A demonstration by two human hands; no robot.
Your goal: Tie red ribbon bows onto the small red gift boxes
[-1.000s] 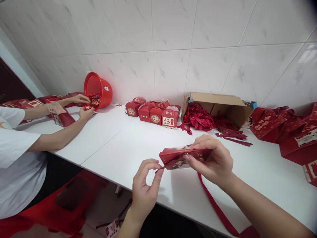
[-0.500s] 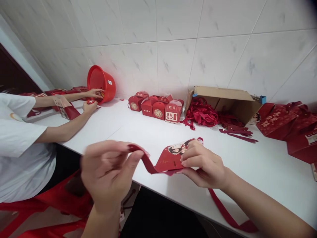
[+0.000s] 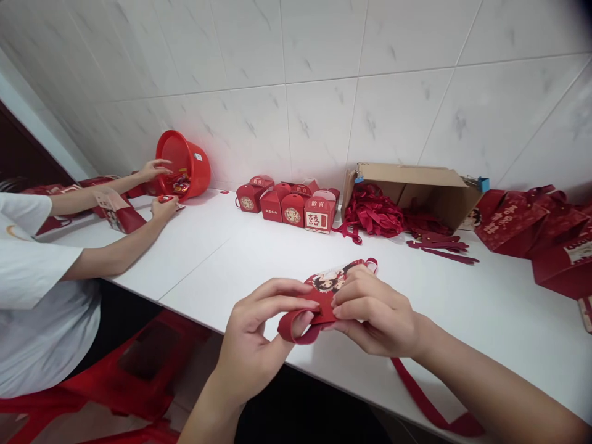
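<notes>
Both hands of the wearer are engaged on a red gift box (image 3: 325,302), printed with a cartoon couple, which is positioned over the near part of the white table (image 3: 222,271). The left hand (image 3: 261,339) has its grip pinched at the near side of the box, grasping a dark red ribbon (image 3: 287,327) that curls in an open loop about the thumb. The right hand (image 3: 377,311) has its grip closed on the opposite side of the box, fingers over the printed face; the thumb lies low and is partly hidden. Whether the underside of the box touches the table cannot be told. A long ribbon strip (image 3: 425,401) lies on the table below the right wrist, its upper end concealed. Against the wall (image 3: 319,37) stands a group of red handled boxes (image 3: 292,216); beside it a cardboard carton (image 3: 416,176), resting on its side, contains a heap of red ribbons (image 3: 374,213). Red gift bags (image 3: 513,225) are grouped to the right. At the left, a co-worker has one hand (image 3: 155,169) at the mouth of a tipped red bucket (image 3: 200,176) containing wrapped candies (image 3: 180,183); the other hand holds a small red packet (image 3: 165,198).
</notes>
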